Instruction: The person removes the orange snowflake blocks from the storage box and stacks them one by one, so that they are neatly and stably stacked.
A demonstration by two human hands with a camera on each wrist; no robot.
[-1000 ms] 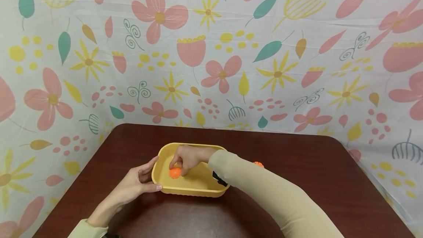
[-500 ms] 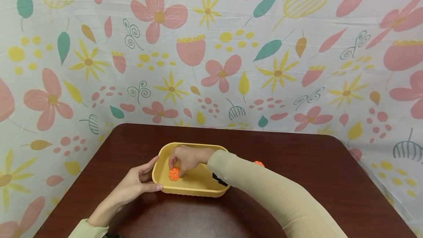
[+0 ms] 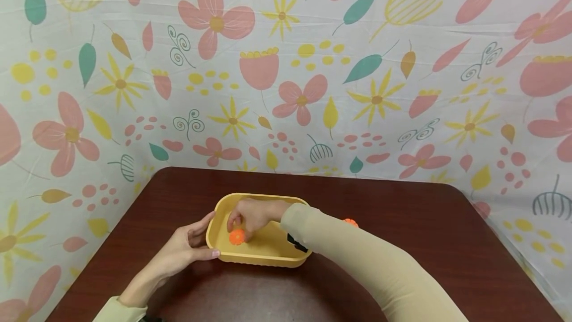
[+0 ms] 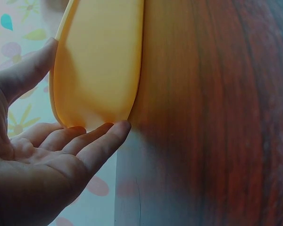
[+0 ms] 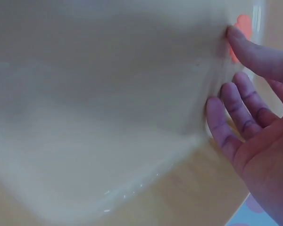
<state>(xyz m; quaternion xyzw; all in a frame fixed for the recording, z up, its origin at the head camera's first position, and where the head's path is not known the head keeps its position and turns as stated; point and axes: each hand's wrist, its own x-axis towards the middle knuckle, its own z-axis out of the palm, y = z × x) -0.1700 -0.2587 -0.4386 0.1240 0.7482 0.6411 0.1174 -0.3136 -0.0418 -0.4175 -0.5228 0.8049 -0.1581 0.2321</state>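
A yellow rectangular tub [image 3: 268, 261] with rounded corners sits on the table. My left hand [image 3: 180, 248] holds its left end, thumb at the near rim and fingers against the left wall; the left wrist view shows this hand [image 4: 61, 146] bracing the tub [image 4: 101, 61]. Inside the tub, my right hand [image 3: 252, 215] pinches an orange flower-shaped disc [image 3: 237, 236] low near the left end. The right wrist view shows that hand [image 5: 259, 113] with the thumb partly covering the orange disc [image 5: 244, 26]; its index finger is mostly hidden.
Another orange piece [image 3: 350, 222] lies on the dark wooden table [image 3: 402, 222], right of the tub, partly hidden by the right sleeve [image 3: 357, 257]. A floral cloth [image 3: 286, 88] hangs behind and to the left.
The orange disc turns slightly and shifts a little at the right fingertips, first showing its notched edge, then a rounder face. My left hand and the tub stay put.
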